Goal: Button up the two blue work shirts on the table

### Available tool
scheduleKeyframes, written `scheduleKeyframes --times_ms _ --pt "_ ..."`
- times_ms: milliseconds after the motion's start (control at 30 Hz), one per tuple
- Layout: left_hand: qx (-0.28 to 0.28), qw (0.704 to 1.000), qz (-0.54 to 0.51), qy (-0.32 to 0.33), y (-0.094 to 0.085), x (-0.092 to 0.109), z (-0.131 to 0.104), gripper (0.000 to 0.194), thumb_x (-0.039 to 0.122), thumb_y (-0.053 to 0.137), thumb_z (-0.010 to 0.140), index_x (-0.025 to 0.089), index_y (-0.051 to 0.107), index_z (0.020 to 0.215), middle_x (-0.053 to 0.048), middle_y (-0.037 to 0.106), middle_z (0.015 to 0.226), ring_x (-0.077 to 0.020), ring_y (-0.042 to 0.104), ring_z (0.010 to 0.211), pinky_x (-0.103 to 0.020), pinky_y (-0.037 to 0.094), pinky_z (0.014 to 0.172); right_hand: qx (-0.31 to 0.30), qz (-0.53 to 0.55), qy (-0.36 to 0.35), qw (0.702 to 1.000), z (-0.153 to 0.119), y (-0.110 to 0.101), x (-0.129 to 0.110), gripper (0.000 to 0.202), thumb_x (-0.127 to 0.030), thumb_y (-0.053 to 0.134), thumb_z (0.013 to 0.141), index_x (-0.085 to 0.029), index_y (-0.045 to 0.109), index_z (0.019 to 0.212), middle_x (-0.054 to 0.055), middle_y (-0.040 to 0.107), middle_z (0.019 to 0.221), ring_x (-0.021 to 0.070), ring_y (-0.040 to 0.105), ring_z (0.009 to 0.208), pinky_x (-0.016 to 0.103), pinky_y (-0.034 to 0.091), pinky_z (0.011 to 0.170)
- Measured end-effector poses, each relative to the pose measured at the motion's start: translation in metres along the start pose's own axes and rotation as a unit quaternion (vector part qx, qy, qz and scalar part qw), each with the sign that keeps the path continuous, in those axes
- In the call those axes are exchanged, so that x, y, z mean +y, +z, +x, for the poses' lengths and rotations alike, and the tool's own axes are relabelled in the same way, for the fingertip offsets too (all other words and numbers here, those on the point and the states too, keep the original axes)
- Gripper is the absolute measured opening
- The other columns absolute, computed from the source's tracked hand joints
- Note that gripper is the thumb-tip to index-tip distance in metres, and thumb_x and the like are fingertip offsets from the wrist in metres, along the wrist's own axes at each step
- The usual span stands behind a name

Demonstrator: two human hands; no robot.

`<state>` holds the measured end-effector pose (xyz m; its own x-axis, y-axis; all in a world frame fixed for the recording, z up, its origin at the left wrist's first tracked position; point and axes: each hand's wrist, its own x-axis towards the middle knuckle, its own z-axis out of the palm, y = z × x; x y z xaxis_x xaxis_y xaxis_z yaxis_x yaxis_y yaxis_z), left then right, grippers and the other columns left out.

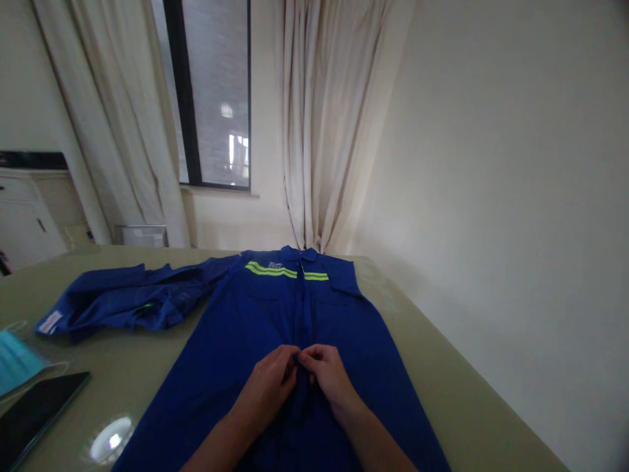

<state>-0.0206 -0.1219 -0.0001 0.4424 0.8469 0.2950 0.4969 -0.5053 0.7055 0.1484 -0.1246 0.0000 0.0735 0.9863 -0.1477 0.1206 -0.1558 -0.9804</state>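
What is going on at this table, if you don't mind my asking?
A person is handling a blue garment laid out on the table, collar at the far end. The left hand and right hand meet at its front opening, fingertips pinching the fabric; the fastening itself is too small to make out. Off to the left lie crumpled blue cloth, a mask and a phone.

cannot make out the bit of placket (303, 311) between left hand (271, 375) and right hand (328, 373), covered by both. cannot read the chest print (276, 265) on the blue garment (344, 347), too small, nor the label (50, 322) on the bunched cloth (128, 305). cannot follow the garment past the bottom edge, nor phone (39, 416) and face mask (18, 359) past the left.
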Motion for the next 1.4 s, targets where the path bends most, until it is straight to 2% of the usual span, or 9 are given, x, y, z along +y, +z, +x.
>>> scheduleKeyframes --times_ms 233,400,533,633,767,1000,1167,1300,1400 --pt "0.003 0.989 0.131 0.067 -0.005 -0.007 0.0 0.021 0.021 0.05 0.097 0.025 0.07 0.1 -0.005 0.071 0.096 -0.0217 0.065 0.094 -0.031 0.05 0.085 -0.037 -0.036 0.023 0.998 0.001 -0.004 -0.007 0.026 -0.041 0.075 0.075 -0.017 0.071 0.07 -0.006 0.05 0.047 0.0083 0.038 0.041 0.022 0.029 0.045" --pt "0.013 0.993 0.114 0.005 -0.015 -0.001 0.004 0.032 0.029 0.04 0.103 0.024 0.071 0.092 -0.004 0.072 0.089 -0.0198 0.067 0.088 -0.03 0.05 0.084 -0.023 -0.132 -0.137 0.981 -0.005 -0.002 -0.003 0.03 -0.039 0.061 0.091 -0.015 0.078 0.087 0.0 0.064 0.064 0.0133 0.056 0.054 0.025 0.043 0.057" --pt "0.001 0.996 0.087 -0.008 -0.025 -0.004 -0.013 0.038 0.037 0.036 0.105 0.023 0.071 0.113 -0.006 0.075 0.109 -0.0213 0.069 0.101 -0.034 0.051 0.093 -0.009 -0.22 -0.259 0.94 -0.035 -0.011 -0.004 0.036 -0.036 0.051 0.099 -0.021 0.068 0.128 0.008 0.072 0.111 0.0202 0.068 0.098 0.032 0.051 0.091" --pt "-0.048 0.983 0.169 0.053 -0.031 -0.013 -0.045 0.048 0.048 0.046 0.102 0.033 0.05 0.148 -0.004 0.059 0.148 -0.0264 0.052 0.136 -0.045 0.038 0.116 -0.095 -0.331 -0.295 0.891 -0.067 -0.027 -0.008 0.062 -0.05 0.06 0.096 -0.025 0.046 0.152 0.011 0.054 0.15 0.0271 0.05 0.137 0.043 0.036 0.116" --pt "-0.095 0.954 0.27 0.088 -0.034 -0.014 -0.088 0.057 0.05 0.041 0.104 0.043 0.025 0.158 0.002 0.038 0.164 -0.027 0.038 0.149 -0.049 0.029 0.123 -0.201 -0.426 -0.286 0.834 -0.109 -0.049 -0.008 0.082 -0.063 0.057 0.095 -0.029 0.023 0.162 0.009 0.022 0.168 0.0293 0.025 0.153 0.048 0.018 0.125" --pt "-0.059 0.941 0.323 0.082 -0.016 0.02 -0.117 0.048 0.036 0.041 0.105 0.036 0.043 0.153 0.0 0.054 0.154 -0.0234 0.053 0.138 -0.042 0.042 0.116 -0.211 -0.463 -0.241 0.826 -0.139 -0.061 0.01 0.096 -0.074 0.049 0.093 -0.019 0.014 0.164 0.013 0.014 0.169 0.0324 0.023 0.154 0.047 0.02 0.126" --pt "-0.05 0.932 0.307 0.186 0.006 0.018 -0.117 0.058 0.048 0.047 0.102 0.032 0.036 0.157 -0.001 0.048 0.158 -0.0232 0.052 0.139 -0.037 0.044 0.114 -0.139 -0.479 -0.297 0.814 -0.133 -0.058 0.01 0.075 -0.068 0.049 0.096 -0.02 0.044 0.154 0.013 0.045 0.157 0.0322 0.048 0.139 0.043 0.034 0.118" --pt "-0.115 0.94 0.303 0.103 0.018 0.035 -0.111 0.056 0.049 0.052 0.097 0.025 0.051 0.148 -0.01 0.056 0.151 -0.0343 0.057 0.132 -0.049 0.049 0.108 -0.017 -0.509 -0.243 0.825 -0.106 -0.032 -0.011 0.048 -0.062 0.043 0.101 -0.022 0.068 0.112 0.01 0.074 0.112 0.0277 0.068 0.105 0.036 0.049 0.093" --pt "-0.133 0.951 0.276 0.033 0.018 0.059 -0.101 0.044 0.044 0.052 0.096 0.023 0.062 0.133 -0.013 0.061 0.144 -0.0372 0.056 0.131 -0.054 0.046 0.11 0.043 -0.521 -0.196 0.829 -0.073 -0.006 -0.029 0.04 -0.052 0.058 0.095 -0.023 0.059 0.121 0.01 0.073 0.109 0.0274 0.071 0.098 0.033 0.05 0.08"
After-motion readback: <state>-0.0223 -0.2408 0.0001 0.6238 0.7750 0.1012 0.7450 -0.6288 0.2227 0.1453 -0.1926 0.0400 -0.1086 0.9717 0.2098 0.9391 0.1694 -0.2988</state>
